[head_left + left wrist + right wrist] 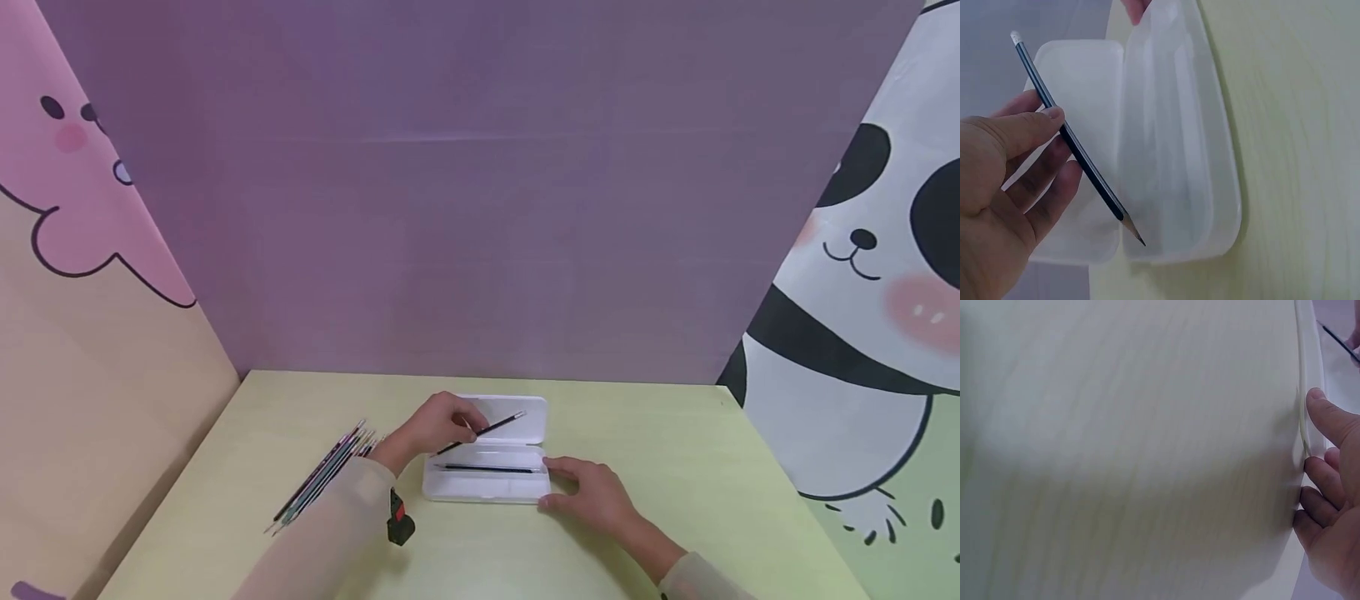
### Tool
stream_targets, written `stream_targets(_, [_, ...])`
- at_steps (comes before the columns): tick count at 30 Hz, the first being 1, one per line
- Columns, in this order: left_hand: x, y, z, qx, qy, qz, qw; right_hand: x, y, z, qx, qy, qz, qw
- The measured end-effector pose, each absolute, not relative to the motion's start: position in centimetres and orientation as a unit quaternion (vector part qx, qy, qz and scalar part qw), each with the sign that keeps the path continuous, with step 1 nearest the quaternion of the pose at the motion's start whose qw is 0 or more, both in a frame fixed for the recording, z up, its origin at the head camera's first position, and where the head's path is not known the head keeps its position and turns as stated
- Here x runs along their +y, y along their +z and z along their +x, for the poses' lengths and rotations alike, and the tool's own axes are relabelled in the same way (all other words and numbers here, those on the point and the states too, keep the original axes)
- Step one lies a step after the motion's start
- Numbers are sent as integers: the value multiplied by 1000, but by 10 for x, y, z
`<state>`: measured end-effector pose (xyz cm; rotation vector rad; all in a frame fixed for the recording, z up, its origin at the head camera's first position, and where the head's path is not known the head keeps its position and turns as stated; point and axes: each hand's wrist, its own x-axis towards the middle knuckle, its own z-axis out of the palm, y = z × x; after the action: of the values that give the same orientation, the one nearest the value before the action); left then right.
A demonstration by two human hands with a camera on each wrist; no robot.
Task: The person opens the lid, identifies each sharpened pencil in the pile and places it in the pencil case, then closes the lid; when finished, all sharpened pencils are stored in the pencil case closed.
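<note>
Here, a person's left hand (435,427) pinches a dark pencil (482,432) between thumb and curled fingers (1041,181), holding it slantwise above an open white pencil case (487,487) on a pale yellow-green table (675,467). In the left wrist view the sharpened point hangs just past the fingertips, over the tray half of the case, while the white-capped end rises above the thumb toward the flat lid. A second pencil (486,469) already lies lengthwise in the tray, just below the raised one. The right hand (592,496) rests at the case's end, its thumb and lightly bent fingertips (1325,415) touching the rim and steadying it; it does not wrap around anything. Beyond the left wrist, away from the fingers, a loose bundle of more pencils (322,475) waits on the table, and a small black and red sharpener (399,521) sits beside the sleeve. The step in hand looks like loading the case, one pencil at a time. The next move would seem to call for levelling the pencil parallel to the tray, lowering it beside the one inside, and releasing the pinch without nudging the case.
</note>
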<state>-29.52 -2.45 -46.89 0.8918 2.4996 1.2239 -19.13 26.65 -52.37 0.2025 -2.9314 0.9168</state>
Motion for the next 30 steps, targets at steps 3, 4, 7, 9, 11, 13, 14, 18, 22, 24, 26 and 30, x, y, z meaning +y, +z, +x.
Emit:
stream_targets(3, [-17, -474, -294, 852, 415, 301, 105, 264, -524, -191, -952, 297, 65, 31])
stream_targets(4, [-15, -475, -293, 854, 413, 299, 105, 264, -524, -191, -952, 296, 65, 30])
stream_targets(7, [-10, -479, -292, 858, 406, 295, 110, 263, -524, -191, -953, 294, 66, 31])
stream_targets(9, [-8, -482, -291, 861, 399, 292, 116, 262, -523, -191, -953, 294, 68, 32])
stream_targets(11, [-7, -486, -289, 863, 395, 291, 121, 262, -521, -191, -952, 295, 69, 33])
stream_targets(13, [-6, -490, -289, 864, 392, 294, 120, 262, -520, -191, -953, 294, 72, 35])
stream_targets(14, [-6, -492, -289, 864, 388, 297, 117, 262, -520, -192, -953, 294, 71, 35])
stream_targets(18, [-5, -503, -288, 866, 378, 309, 108, 263, -521, -192, -953, 294, 65, 30])
stream_targets(22, [-2, -510, -287, 872, 367, 308, 98, 264, -522, -191, -952, 299, 62, 24])
stream_targets(24, [-1, -511, -286, 879, 354, 305, 90, 264, -522, -191, -952, 299, 63, 25])
stream_targets(26, [1, -513, -284, 887, 339, 303, 84, 264, -521, -190, -952, 300, 62, 25])
stream_targets(30, [4, -514, -282, 894, 322, 302, 80, 264, -521, -190, -951, 302, 60, 25])
